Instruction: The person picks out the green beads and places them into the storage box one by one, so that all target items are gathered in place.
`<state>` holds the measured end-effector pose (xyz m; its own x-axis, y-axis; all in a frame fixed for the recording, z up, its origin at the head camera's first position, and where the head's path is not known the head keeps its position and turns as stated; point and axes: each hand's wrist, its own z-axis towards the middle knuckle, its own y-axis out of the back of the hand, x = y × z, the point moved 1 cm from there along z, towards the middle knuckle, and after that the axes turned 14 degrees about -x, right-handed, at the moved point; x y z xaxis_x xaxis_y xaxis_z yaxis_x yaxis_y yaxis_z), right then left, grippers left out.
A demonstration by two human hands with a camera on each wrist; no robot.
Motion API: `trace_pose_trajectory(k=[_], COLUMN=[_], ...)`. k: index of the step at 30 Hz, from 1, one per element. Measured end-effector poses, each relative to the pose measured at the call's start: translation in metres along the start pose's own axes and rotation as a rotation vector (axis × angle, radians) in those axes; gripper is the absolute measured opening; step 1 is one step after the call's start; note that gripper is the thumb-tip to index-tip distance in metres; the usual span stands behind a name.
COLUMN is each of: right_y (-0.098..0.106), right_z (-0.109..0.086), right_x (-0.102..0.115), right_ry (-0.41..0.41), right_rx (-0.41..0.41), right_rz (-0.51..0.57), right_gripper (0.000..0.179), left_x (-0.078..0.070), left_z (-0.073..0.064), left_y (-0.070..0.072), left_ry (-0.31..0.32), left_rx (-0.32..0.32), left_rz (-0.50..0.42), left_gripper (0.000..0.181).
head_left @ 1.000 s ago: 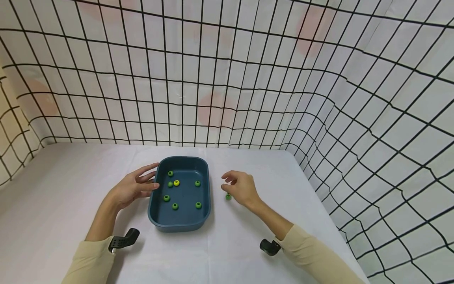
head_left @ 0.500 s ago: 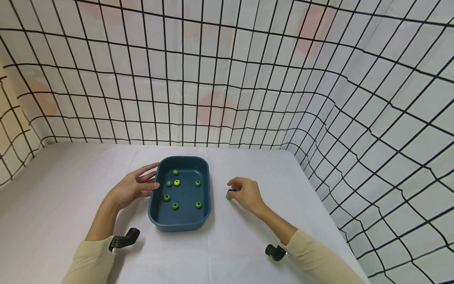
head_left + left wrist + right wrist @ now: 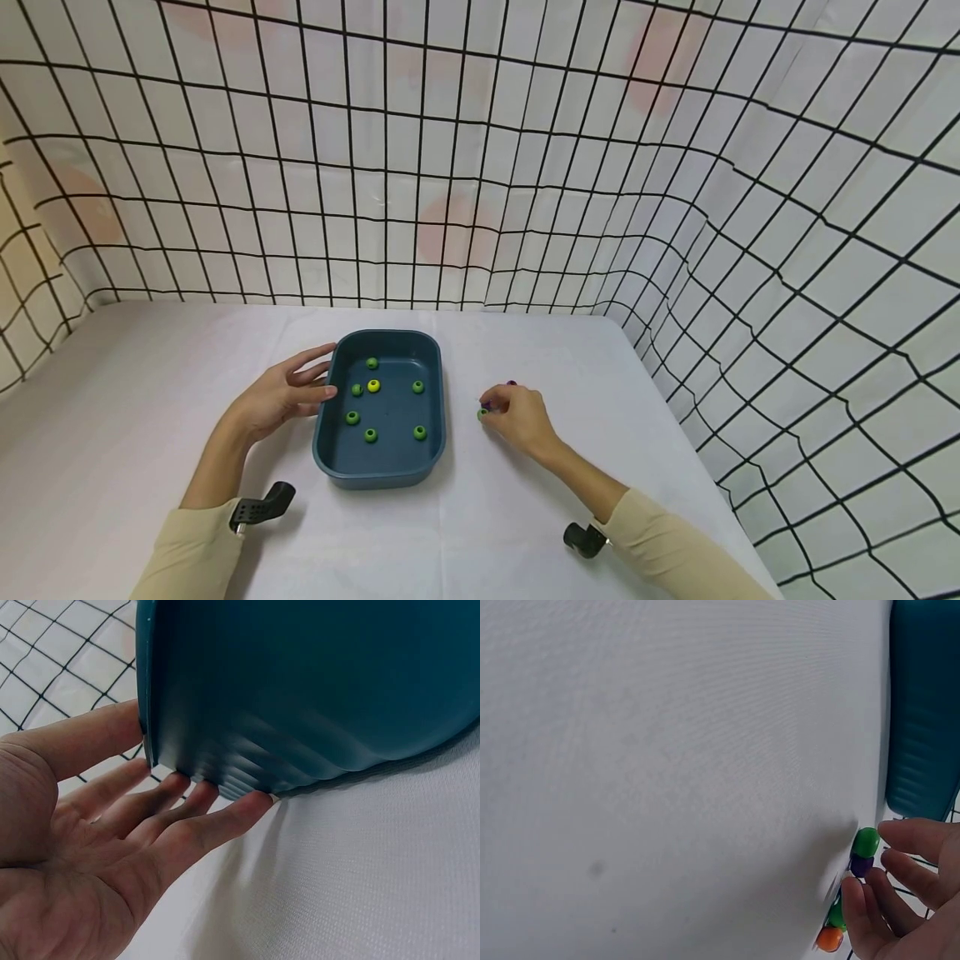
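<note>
A dark teal tray (image 3: 378, 482) lies on the white cloth with several green beads (image 3: 371, 435) and one yellow bead (image 3: 374, 386) inside. My left hand (image 3: 279, 398) rests its spread fingertips against the tray's left wall; in the left wrist view those fingers (image 3: 187, 832) look nearly straight. Right of the tray, my right hand (image 3: 521, 421) reaches down with bent fingers around a loose green bead (image 3: 866, 842) and a purple bead (image 3: 862, 865) touching it. A gap shows between thumb and fingers. Another green bead (image 3: 837, 915) and an orange bead (image 3: 829, 939) sit by the fingertips, partly hidden.
A dark purple bead (image 3: 512, 382) peeks out behind my right hand. Black netting (image 3: 420, 200) stands before a white wall at the back and runs along the right side. White cloth (image 3: 480, 533) spreads in front of the tray.
My right hand has moved slightly right and down onto the loose beads. Inside the tray, the rear green bead has rolled a little to the right. The left hand stays in place.
</note>
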<state>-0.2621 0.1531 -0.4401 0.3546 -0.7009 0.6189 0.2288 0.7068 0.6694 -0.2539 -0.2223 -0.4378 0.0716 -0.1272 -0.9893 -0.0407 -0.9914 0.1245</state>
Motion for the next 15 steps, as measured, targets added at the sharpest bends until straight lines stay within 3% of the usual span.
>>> trace_pose_trajectory(k=[15], right_y=[-0.0029], right_z=[-0.0023], right_x=[-0.0046], right_ry=[0.015], right_rx=[0.006], right_rz=[-0.016], right_gripper=[0.016], left_x=[0.0000], left_z=[-0.0013], left_y=[-0.0004], left_ry=[0.001], left_rx=[-0.001], left_rz=[0.003], left_gripper=[0.083])
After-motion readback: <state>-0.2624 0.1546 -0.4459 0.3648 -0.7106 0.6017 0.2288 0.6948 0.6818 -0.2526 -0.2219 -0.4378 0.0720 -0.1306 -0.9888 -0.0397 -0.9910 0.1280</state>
